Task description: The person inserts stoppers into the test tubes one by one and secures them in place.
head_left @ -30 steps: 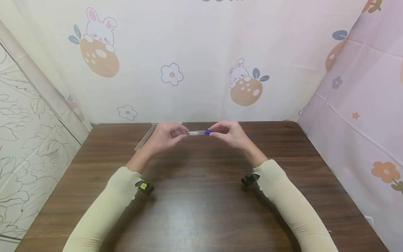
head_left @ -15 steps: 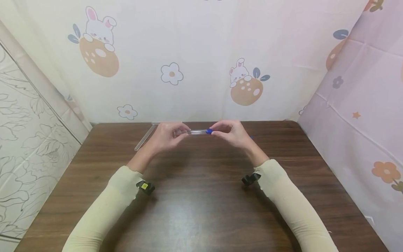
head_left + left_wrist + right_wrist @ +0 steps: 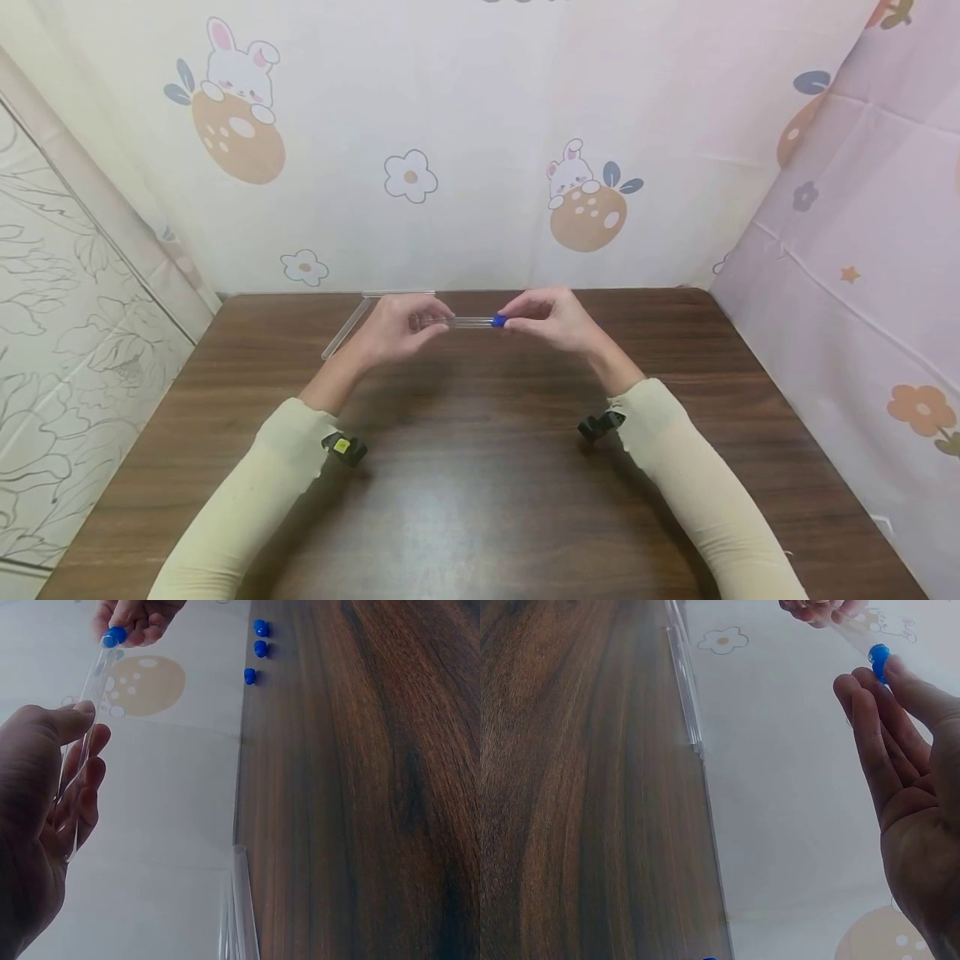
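Observation:
In the head view, my left hand [image 3: 393, 327] grips a clear test tube [image 3: 472, 322], held level above the far part of the table. My right hand [image 3: 553, 320] pinches a blue cap [image 3: 498, 320] at the tube's right end. From the left wrist, the cap [image 3: 114, 637] appears on the tube's mouth, and the thumb and curled fingers wrap the tube [image 3: 94, 675]. In the right wrist view, thumb and fingertips meet at the cap [image 3: 880, 660]. How firmly the cap sits cannot be told.
More clear tubes [image 3: 345, 329] lie at the table's back left, one along the far edge. In the left wrist view, three loose blue caps [image 3: 260, 649] rest near the table edge. Printed curtains [image 3: 480, 167] hang behind the brown table [image 3: 480, 467].
Both hands have shifted very slightly right and dipped a little over the last half second, tube and cap with them. The grip of each hand looks the same.

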A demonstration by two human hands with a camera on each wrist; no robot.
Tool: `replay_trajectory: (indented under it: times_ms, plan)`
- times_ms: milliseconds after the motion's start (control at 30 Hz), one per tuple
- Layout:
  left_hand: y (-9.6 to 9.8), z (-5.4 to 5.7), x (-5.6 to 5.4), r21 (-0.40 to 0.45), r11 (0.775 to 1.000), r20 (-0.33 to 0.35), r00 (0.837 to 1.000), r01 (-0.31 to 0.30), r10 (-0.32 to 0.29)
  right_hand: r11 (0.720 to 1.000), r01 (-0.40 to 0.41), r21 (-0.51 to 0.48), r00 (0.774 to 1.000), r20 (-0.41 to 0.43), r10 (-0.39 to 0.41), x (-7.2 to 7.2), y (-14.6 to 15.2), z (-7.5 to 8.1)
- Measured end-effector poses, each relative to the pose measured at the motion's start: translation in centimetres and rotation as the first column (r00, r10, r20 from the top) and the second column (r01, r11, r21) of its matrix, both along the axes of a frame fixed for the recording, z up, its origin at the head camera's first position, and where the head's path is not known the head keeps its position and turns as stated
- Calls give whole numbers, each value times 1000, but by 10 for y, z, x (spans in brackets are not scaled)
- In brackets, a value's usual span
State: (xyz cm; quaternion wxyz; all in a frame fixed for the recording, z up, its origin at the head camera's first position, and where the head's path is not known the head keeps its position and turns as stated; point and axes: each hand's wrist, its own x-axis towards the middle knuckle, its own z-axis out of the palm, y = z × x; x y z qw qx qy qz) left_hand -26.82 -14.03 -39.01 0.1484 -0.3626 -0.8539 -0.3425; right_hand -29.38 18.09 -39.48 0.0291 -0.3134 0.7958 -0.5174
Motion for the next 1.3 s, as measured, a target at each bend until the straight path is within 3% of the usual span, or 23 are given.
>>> replay_trajectory:
  times_ms: [300,800,1067,1300]
  plan:
    - [1,2,1,2,1000,-2,1000,27,-27,998,-34,-56,999,-30,32,-1,0,-1]
    - [4,-4,0,31,999,-113,993,21,-18,996,-9,-88,996,-92,1,2,-6,-2]
    - [8,-1,2,17,999,-84,996,-29,30,996,17,-83,993,-113,-27,2,-5,-3]
    - [10,1,5,13,999,-50,998,-39,40,994,-34,-102,995,-102,24,2,-5,-1]
